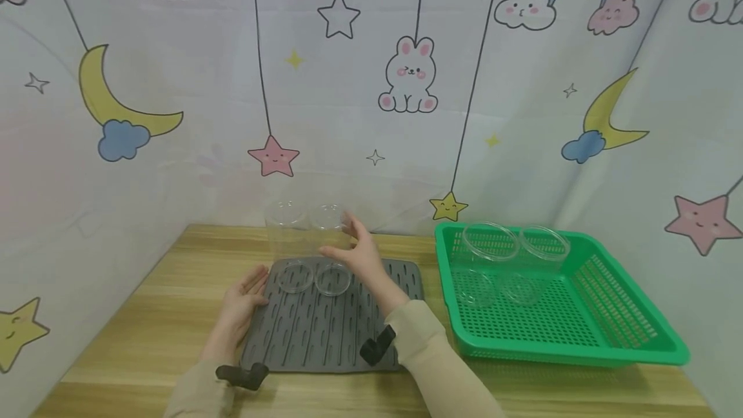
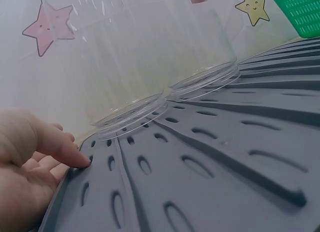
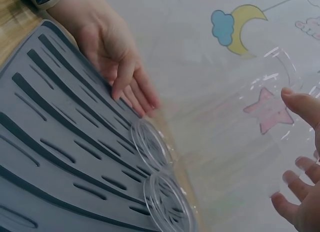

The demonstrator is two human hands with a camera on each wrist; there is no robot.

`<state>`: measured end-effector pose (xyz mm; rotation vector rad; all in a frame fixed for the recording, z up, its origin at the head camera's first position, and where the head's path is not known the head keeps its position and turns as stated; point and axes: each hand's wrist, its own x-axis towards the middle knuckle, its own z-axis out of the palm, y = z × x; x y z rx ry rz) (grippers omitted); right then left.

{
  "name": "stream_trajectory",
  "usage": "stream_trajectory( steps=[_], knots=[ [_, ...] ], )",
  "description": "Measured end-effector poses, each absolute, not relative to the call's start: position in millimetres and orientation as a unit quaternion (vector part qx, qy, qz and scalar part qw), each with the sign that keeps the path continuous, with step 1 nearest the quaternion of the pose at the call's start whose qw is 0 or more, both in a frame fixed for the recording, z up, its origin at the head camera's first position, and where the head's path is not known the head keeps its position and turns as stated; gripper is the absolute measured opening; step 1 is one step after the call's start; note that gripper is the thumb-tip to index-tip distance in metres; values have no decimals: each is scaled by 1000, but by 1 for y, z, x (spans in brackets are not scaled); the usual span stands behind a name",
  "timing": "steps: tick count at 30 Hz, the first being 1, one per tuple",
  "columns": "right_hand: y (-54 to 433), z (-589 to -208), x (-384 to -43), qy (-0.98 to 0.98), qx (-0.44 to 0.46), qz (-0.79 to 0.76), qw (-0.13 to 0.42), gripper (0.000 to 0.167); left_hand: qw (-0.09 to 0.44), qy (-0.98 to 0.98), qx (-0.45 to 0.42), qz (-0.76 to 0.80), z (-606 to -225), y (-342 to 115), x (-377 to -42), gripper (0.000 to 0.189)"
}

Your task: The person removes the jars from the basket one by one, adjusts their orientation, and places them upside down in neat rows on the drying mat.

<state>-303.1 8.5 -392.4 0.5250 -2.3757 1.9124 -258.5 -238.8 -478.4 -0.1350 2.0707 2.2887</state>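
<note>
Two tall clear cups stand side by side, rims down, on the dark grey drying mat (image 1: 302,340): a left cup (image 1: 295,277) and a right cup (image 1: 333,280). My right hand (image 1: 361,255) is beside the upper part of the right cup, thumb and fingers spread apart. In the right wrist view its fingers (image 3: 295,192) are straight or lightly bent near the clear wall. At the mat's left edge is my left hand (image 1: 239,302), its fingers loose and holding nothing. Its thumb (image 2: 75,157) meets the mat's edge in the left wrist view.
A green plastic basket (image 1: 580,355) stands right of the mat on the wooden table (image 1: 133,334). Inside it are two more clear cups, one on the left (image 1: 490,257) and one on the right (image 1: 544,257), rims up. A white patterned cloth (image 1: 348,115) hangs behind.
</note>
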Motion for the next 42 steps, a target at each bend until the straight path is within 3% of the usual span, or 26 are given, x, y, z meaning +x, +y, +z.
stream_trajectory(
  steps=[17, 23, 37, 42],
  knots=[
    [10, -388, -304, -765, 173, 620, 7, 89, 29, 665, -35, 746, -480, -239, -261, 82],
    [14, -383, -301, -767, 159, 622, 3, 97, 28, 668, -38, 743, -480, -239, -260, 82],
    [47, -332, -266, -748, 184, 634, 63, 110, 34, 675, -32, 737, -480, -237, -261, 82],
    [72, -313, -252, -753, 193, 625, 68, 106, 36, 679, -31, 733, -480, -239, -262, 82]
  ],
)
